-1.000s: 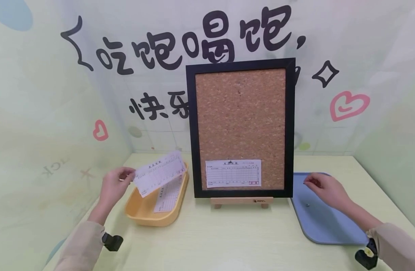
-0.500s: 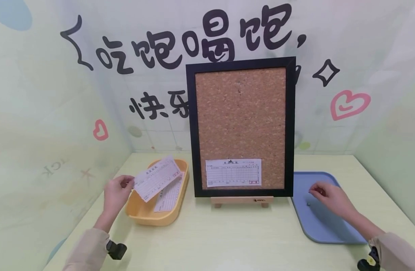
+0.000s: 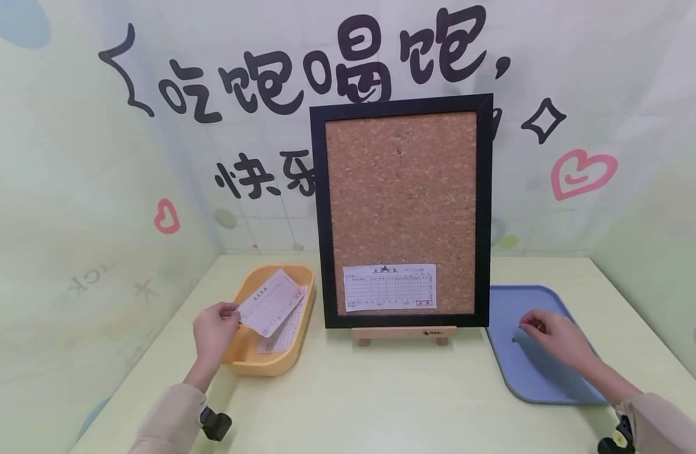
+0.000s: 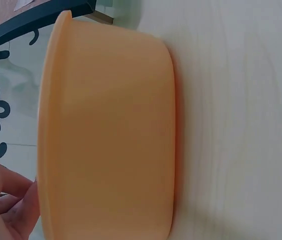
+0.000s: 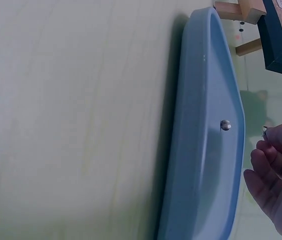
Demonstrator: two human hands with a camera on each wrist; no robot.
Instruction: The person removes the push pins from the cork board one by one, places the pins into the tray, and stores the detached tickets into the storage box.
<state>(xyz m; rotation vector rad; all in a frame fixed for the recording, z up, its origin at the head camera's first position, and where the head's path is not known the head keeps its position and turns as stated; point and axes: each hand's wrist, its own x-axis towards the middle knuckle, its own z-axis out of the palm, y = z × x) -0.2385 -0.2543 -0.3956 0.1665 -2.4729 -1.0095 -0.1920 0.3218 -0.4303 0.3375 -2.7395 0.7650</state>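
My left hand pinches the left corner of a printed paper slip, tilted over the yellow basket. Beneath it, a second slip lies inside the basket. In the left wrist view the basket wall hides the slips, and fingers show at its rim. My right hand is above the blue tray. In the right wrist view its thumb and forefinger pinch a small silvery pushpin, mostly covered. Another silvery pushpin rests on the tray.
A black-framed cork board stands on a small wooden easel between basket and tray. One slip is pinned low on its left side by a dark-looking pin. A printed backdrop hangs behind the pale table.
My left hand has moved right and down with its slip, which now sits lower over the basket. My right hand has shifted slightly down and to the right over the tray.
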